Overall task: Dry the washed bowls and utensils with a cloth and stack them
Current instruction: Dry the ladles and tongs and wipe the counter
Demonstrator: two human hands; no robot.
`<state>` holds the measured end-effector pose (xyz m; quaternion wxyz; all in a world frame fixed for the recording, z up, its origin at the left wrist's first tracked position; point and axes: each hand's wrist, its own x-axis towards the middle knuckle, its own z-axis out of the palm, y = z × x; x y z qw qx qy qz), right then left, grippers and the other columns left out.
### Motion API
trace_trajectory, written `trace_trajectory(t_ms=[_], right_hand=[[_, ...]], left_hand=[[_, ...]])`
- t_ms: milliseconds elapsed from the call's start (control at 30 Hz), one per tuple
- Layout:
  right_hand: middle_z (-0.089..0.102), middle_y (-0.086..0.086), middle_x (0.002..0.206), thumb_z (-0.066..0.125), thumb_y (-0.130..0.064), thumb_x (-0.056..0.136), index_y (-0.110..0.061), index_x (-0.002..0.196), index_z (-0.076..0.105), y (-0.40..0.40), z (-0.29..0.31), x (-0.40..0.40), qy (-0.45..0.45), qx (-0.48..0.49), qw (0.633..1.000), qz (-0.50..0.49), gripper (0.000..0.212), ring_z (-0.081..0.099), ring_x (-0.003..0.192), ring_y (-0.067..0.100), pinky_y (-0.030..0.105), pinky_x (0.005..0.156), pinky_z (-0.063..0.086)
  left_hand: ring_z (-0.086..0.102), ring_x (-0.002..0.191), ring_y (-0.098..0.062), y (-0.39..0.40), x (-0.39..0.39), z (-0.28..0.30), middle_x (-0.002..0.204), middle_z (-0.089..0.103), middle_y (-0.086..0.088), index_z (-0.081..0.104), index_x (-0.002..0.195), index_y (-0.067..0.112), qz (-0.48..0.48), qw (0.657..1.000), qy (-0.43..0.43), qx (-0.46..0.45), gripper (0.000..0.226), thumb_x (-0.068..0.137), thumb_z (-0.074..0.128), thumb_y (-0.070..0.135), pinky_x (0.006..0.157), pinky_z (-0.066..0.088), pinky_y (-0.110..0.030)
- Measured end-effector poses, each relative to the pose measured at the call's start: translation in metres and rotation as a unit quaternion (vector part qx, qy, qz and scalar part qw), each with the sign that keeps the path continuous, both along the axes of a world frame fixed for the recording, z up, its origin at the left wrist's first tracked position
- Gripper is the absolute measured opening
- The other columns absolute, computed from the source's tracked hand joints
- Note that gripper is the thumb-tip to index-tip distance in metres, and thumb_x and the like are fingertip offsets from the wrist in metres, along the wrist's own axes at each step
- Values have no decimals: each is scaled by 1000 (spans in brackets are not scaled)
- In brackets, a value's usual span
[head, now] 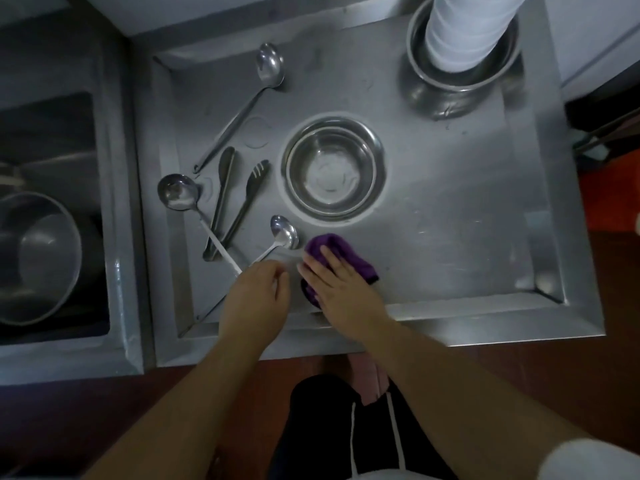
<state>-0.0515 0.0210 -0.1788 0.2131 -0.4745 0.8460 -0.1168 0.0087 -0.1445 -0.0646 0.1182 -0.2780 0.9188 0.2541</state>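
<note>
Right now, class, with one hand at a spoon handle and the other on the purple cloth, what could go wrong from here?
1. The left hand is at the small spoon handle, which lies across the ladle handle beside the tongs; lifting it may drag those.
2. The right hand lies flat on the purple cloth, not gripping; it may slide.
3. The white stack in the far bowl looks tall and may topple.

The steel tray lies bare across its right half — open passage there. The left half is crowded: two ladles, tongs and a spoon fan out, handles crossing near the front. A bowl sits mid-tray, and a stack of bowls blocks the far right corner.
</note>
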Motion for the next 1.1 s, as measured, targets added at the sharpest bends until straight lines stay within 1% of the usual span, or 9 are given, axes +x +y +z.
trace_trajectory(t_ms=[167,300,433,500,633,700,900,1000,1100], right_hand=[[27,11,172,46,-32,111,-11,163,34,25,-6,-54,75,-42,996,1,58,19,160,38,53,129,21],[49,22,158,46,-22,108,5,150,50,74,-2,-127,126,-48,983,-127,51,35,153,44,62,127,21],[13,2,177,40,-35,108,-18,166,28,89,5,-176,47,9,894,-445,61,2,163,35,48,130,2],[5,0,178,41,-34,109,-21,167,23,65,8,-179,25,10,868,-496,62,-5,163,34,48,131,0],[44,17,163,50,-23,105,0,152,48,12,10,-155,63,-15,964,-256,52,26,157,41,58,128,18],[51,13,158,51,-25,105,-6,148,55,-8,11,-128,20,-14,988,-152,47,33,154,38,54,124,28],[29,5,172,41,-32,111,-15,163,36,-8,7,-101,12,-32,996,-78,54,15,162,33,50,130,18],[14,3,176,38,-31,112,-19,167,24,28,4,-88,35,-41,998,-7,58,2,163,34,51,132,10],[24,4,174,43,-29,108,-20,164,35,83,3,-63,50,-49,997,43,58,15,161,35,52,129,21]], left_hand=[[63,92,-13,0,-5,-2,100,66,9,70,109,23,4,1000,-3,-4,16,104,56,28,81,56,-38],[65,92,-13,10,-13,-3,97,66,13,70,104,25,-14,1000,-5,6,14,103,56,28,79,55,-37],[66,94,-11,17,-16,-4,102,69,12,69,106,27,-26,1000,1,10,15,104,55,31,79,57,-38],[66,93,-11,18,-15,-4,102,69,11,69,106,26,-29,999,10,12,14,104,56,30,78,57,-38],[65,96,-12,16,-8,-5,103,69,10,70,109,24,-39,999,-2,13,16,104,56,30,82,58,-40],[65,97,-13,13,-3,-5,104,69,9,70,111,23,-37,999,-6,12,17,103,57,29,82,57,-39],[64,94,-11,7,6,-4,101,69,9,70,111,23,-29,1000,-5,6,16,103,58,27,80,48,-27],[65,94,-13,9,1,-6,100,69,9,70,109,24,-41,999,-8,6,15,102,57,28,79,54,-34],[66,93,-14,17,-11,-6,99,69,9,70,107,24,-52,998,-11,15,15,103,56,29,81,58,-43]])
